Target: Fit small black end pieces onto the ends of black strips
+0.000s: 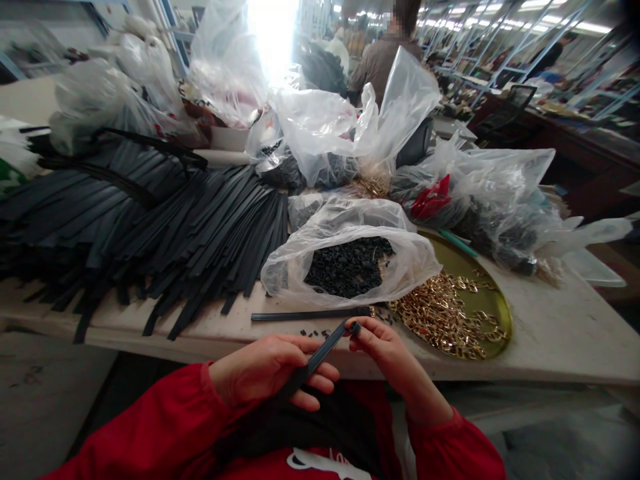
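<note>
The table (pixel 560 333) carried a heap of black straps (pixel 150 220), plastic bags (pixel 350 260) of small parts, one loose strap (pixel 310 314) and a gold tray (pixel 493 293) of buckles.

Two hands work here: the left hand (pixel 270 373) and the right hand (pixel 385 353). Between them is one black strap (pixel 315 360), and one more single strap (pixel 310 315) lies on the surface (pixel 550 333). There is one round gold tray (pixel 493 293), with gold buckles (pixel 445 320) too many to count. The heap of straps (pixel 150 220) cannot be counted either.
</note>
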